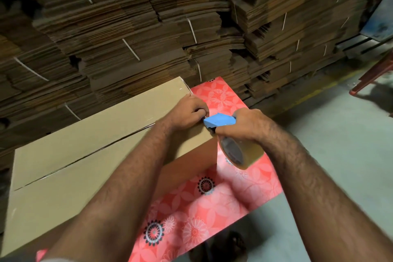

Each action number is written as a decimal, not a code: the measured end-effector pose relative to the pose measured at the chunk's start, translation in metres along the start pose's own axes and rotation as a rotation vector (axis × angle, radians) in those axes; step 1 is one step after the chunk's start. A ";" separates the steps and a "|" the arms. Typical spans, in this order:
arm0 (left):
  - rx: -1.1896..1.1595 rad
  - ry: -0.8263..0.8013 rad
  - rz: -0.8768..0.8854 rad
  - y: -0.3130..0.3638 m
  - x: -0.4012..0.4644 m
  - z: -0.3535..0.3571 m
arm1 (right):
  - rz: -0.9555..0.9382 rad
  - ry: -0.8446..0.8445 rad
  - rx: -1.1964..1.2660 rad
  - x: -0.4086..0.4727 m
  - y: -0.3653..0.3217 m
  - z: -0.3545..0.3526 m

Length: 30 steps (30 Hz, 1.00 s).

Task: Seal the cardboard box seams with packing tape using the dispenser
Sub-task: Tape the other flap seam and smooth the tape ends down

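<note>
You have the big plain brown cardboard box (102,147) lying on the worktop with the red flowery cloth (214,204), and its long middle seam (85,155) is a dark open line with no tape on it that I can see. Your right hand (244,123) is wrapped tight around the blue plastic tape dispenser (219,120), fingers curled closed on it, right at the far right end of the box top where the seam ends. The shiny see-through roll of packing tape (238,153) hangs under that hand, just off the side of the box. Your left hand (189,110) sits on the box corner next to the dispenser nose, fingers bunched together; I think they are pinching the loose tape end, but the tape is too clear to tell for sure. Here is what could go wrong. If you let go of the end before it sticks down, the tape may spring back onto the roll. If you pull crooked, the strip will slide off the seam and leave the gap open. The two flaps are not quite flat, so tape laid over a bump may wrinkle. The box looks light and the cloth looks smooth, so a hard pull might drag the box along. The cardboard is dull and a bit rough, good for sticking. Behind you are tall stacks of flat brown cardboard sheets (148,27) tied with white straps.
</note>
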<state>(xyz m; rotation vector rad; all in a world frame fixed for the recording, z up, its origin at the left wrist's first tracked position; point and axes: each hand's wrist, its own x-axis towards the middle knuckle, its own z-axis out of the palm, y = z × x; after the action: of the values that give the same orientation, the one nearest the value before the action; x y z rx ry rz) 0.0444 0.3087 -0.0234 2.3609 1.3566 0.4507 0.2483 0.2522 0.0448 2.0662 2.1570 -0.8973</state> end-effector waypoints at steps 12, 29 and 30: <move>-0.026 0.005 0.007 -0.013 0.000 0.005 | -0.008 -0.055 0.068 -0.041 0.032 0.009; -0.113 -0.105 -0.068 0.022 -0.035 0.016 | -0.030 0.011 -0.006 -0.040 0.025 0.024; -0.120 -0.108 -0.065 0.022 -0.035 0.015 | -0.026 0.006 0.010 -0.040 0.024 0.024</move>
<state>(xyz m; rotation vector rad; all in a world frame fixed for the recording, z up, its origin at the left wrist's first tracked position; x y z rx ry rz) 0.0504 0.2654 -0.0294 2.2044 1.3153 0.3691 0.2669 0.2051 0.0314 2.0528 2.1913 -0.9079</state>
